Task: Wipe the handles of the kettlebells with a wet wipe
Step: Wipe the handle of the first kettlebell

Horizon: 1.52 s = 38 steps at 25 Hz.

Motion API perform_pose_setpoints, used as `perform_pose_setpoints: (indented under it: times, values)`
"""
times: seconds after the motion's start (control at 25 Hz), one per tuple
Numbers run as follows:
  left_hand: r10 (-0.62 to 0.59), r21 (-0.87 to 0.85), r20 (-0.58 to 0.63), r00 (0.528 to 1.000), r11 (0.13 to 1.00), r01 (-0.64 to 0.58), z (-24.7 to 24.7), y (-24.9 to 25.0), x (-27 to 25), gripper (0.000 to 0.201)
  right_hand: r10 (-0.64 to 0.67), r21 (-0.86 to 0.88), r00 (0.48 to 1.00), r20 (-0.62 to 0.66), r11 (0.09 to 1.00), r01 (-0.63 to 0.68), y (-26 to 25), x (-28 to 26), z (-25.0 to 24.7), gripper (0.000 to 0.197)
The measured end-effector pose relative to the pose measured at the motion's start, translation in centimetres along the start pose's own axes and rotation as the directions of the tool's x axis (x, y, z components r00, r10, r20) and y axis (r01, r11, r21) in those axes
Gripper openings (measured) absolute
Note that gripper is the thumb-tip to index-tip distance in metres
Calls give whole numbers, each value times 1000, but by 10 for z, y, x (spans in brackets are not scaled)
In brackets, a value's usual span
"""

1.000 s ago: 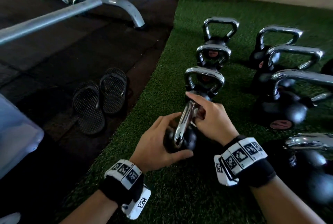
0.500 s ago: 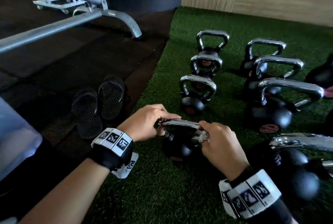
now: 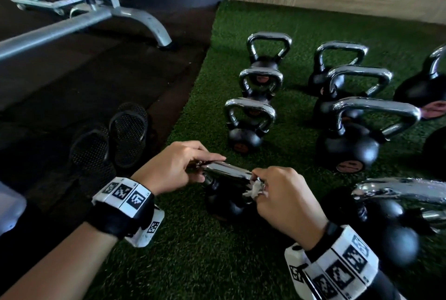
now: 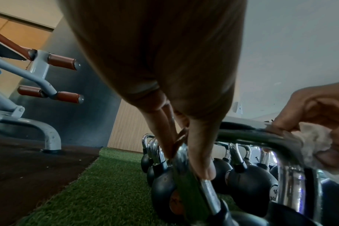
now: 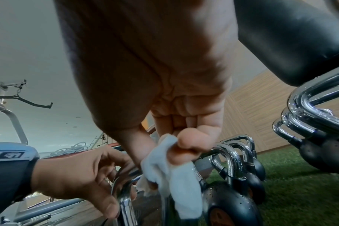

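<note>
A small black kettlebell [image 3: 223, 203] with a chrome handle [image 3: 228, 174] stands on the green turf between my hands. My left hand [image 3: 173, 167] grips the handle's left end, thumb and fingers curled round the bar [image 4: 201, 172]. My right hand [image 3: 282, 193] pinches a crumpled white wet wipe [image 3: 255, 188] against the handle's right corner [image 5: 172, 172]. In the left wrist view the wipe [image 4: 315, 143] sits bunched on the bar's right bend. The kettlebell's lower body is partly hidden by my hands.
Several more chrome-handled kettlebells [image 3: 248, 125] stand in rows on the turf [image 3: 217, 263] ahead and to the right, one large one [image 3: 391, 210] close to my right wrist. A pair of black sandals [image 3: 108, 140] lies on the dark floor left. A grey bench frame [image 3: 135, 17] stands far left.
The kettlebell handle, seen end-on one second ago, now lies crosswise between my hands. My left hand moved from the ball to the handle's left end; my right hand with the wipe is at the right corner.
</note>
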<state>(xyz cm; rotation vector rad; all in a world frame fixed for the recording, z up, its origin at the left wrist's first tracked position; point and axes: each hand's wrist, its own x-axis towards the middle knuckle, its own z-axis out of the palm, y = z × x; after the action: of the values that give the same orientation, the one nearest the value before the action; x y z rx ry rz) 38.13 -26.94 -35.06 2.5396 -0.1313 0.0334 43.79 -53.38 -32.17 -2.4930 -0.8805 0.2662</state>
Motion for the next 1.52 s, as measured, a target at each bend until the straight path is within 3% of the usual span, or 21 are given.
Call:
perform_pose_setpoints:
  times: [0.08,0.12,0.2,0.24,0.32,0.44,0.6,0.72,0.88,0.96,1.04,1.12,1.28,1.52]
  values:
    - [-33,-28,50,998,999,35,-4,-1,2,76,-12,9,1000,10,1000,11,2,-2,-3,19]
    - [-62,-36,161,985,997,69,-10,-4,3,85,-14,41,1000,4,999,14,3,-2,-8,25]
    - [-158,115,448,880,986,118,-29,-12,14,112,-24,142,998,-59,989,32,7,3,-27,30]
    - [-228,258,502,834,960,108,-39,-16,24,118,-20,182,993,-113,982,41,9,7,-38,27]
    - [-307,360,450,839,922,144,-61,-20,52,107,8,230,980,-197,973,38,12,23,-60,19]
    - [-320,210,376,869,943,257,-77,-21,98,73,22,301,984,-179,953,34,18,54,-89,19]
    - [-412,280,473,779,908,311,-87,-23,143,62,-35,262,990,-139,962,70,22,99,-130,19]
    - [-457,425,500,735,870,251,-90,-29,162,65,-89,143,993,-73,985,99,24,137,-146,23]
    - [-457,368,455,764,878,306,-67,-56,176,71,-84,88,996,-38,992,87,24,176,-139,16]
    - [-454,167,429,781,889,426,-38,-76,181,77,-68,50,998,-12,996,69,27,190,-123,15]
    - [-395,-79,396,829,885,460,-8,-92,188,85,-34,44,999,-29,998,35,34,200,-109,19]
    - [-341,-234,344,875,871,432,20,-101,188,82,-12,44,999,-46,999,14,35,202,-100,19]
    - [-234,-328,281,931,888,322,55,-112,203,68,75,52,992,-103,996,-70,26,207,-81,19]
    - [-97,-417,289,952,883,216,61,-119,216,64,162,48,975,-150,987,-156,12,205,-48,17]
